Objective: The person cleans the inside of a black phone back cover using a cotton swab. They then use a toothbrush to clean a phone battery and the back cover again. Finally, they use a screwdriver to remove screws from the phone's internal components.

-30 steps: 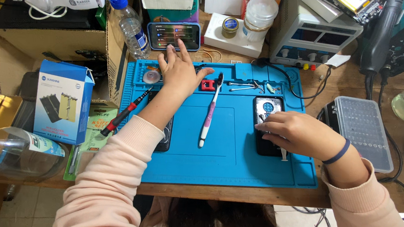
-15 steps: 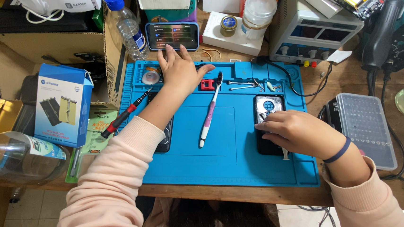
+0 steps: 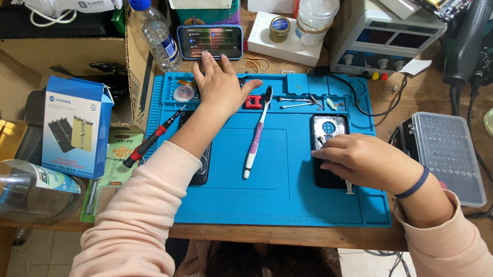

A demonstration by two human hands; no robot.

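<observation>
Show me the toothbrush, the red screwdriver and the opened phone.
toothbrush (image 3: 255, 139), head view, on its pink handle.
red screwdriver (image 3: 146, 143), head view, on its grip.
opened phone (image 3: 328, 128), head view, on its exposed upper part.

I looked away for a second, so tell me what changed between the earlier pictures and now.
Very little. The left hand edged forward, fingertips now at the lit phone propped beyond the blue mat. Nothing was picked up or let go. The right hand stayed on the opened phone; toothbrush and red screwdriver lie unmoved.
</observation>
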